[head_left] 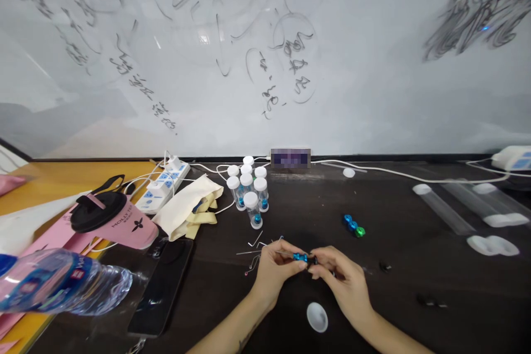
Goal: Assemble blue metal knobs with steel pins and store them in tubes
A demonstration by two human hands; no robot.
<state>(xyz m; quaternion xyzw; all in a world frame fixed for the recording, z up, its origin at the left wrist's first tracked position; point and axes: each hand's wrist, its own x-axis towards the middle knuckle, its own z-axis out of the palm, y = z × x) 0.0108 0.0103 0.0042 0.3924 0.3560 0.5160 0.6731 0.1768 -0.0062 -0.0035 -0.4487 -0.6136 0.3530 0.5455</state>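
Note:
My left hand (277, 268) and my right hand (341, 278) meet above the dark table (398, 265), both pinched on a thin wire with small blue beads (300, 257) strung on it. The beads sit between the fingertips of the two hands. A white cap (317, 317) lies on the table just below my hands. Loose bent wires (257, 244) lie left of my left hand. A few blue and green beads (353, 225) rest farther back on the right.
Several white-capped vials (249, 191) stand behind the hands. At left are a phone (160, 287), a pink cup (114, 224), a water bottle (62, 282), a power strip (164, 185) and cloth gloves (191, 207). Clear tubes (456, 207) lie at right.

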